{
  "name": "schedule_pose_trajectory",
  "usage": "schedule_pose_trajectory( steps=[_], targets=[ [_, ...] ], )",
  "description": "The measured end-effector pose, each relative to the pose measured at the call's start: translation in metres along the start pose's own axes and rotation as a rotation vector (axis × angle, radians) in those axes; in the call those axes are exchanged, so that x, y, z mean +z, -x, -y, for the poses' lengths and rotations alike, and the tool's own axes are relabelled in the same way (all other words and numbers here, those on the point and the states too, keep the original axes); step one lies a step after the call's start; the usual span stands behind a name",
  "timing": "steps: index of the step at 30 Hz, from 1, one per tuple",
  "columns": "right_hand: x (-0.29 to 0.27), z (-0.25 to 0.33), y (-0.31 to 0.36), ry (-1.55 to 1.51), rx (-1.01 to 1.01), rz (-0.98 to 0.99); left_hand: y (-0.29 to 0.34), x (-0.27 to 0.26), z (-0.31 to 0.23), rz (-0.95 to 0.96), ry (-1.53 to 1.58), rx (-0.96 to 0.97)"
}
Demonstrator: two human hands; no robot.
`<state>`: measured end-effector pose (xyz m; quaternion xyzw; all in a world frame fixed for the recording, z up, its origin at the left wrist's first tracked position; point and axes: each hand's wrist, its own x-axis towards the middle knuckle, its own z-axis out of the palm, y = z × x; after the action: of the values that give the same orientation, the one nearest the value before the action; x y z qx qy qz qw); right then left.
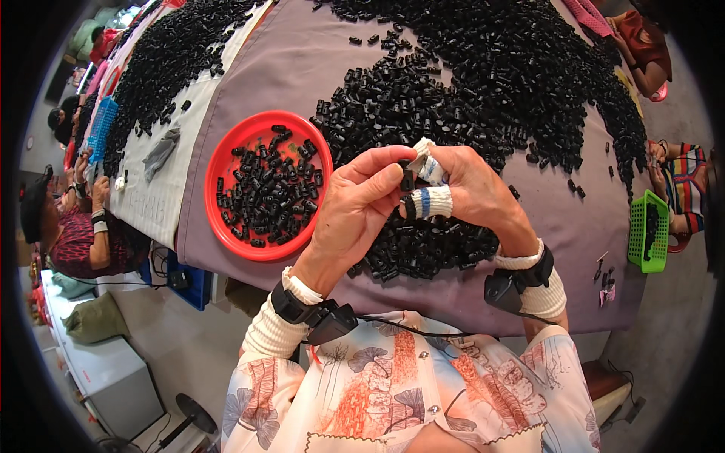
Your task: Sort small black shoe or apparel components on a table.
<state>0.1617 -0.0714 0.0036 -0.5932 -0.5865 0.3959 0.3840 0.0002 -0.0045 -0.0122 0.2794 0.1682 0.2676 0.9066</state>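
Over the near part of the table, my left hand (361,195) pinches a small black plastic part (408,180) between thumb and fingertips. My right hand (474,189) meets it from the other side, thumb and forefinger closed around the same part. White fabric sleeves with blue stripes cover those two right fingers. Beneath and beyond both hands spreads a heap of similar black parts (453,113). To the left of my left hand sits a round red tray (214,204) holding many such parts. Fine detail of the pinched part is hidden by my fingers.
A mauve cloth (257,68) covers the table. At the right edge stands a green basket (648,253); small tools (603,275) lie near it. Another table with black parts (162,75) is at left, with a blue basket (103,124). Other people sit around both tables.
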Motion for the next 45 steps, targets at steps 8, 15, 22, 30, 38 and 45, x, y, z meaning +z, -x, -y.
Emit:
schedule_pose_trajectory(
  steps=[8,15,22,30,38,45],
  targets=[
    [-0.002,-0.001,-0.001,0.048,-0.009,0.011,0.0,-0.001,0.001,0.02,0.002,-0.007],
    [-0.001,-0.001,0.001,0.088,-0.031,0.005,-0.003,0.0,0.003,0.0,0.001,0.007],
    [0.001,0.002,0.002,-0.061,-0.019,-0.076,0.0,0.002,0.005,-0.025,-0.059,0.051],
    [0.003,0.007,0.002,-0.043,-0.057,-0.141,-0.003,0.004,0.003,-0.078,-0.165,0.054],
    [0.002,0.002,0.002,-0.103,0.036,-0.095,0.0,0.003,0.003,-0.069,-0.058,0.042],
    [0.001,0.002,-0.001,-0.009,0.001,-0.049,0.002,0.005,0.002,-0.046,-0.056,0.052]
  ],
)
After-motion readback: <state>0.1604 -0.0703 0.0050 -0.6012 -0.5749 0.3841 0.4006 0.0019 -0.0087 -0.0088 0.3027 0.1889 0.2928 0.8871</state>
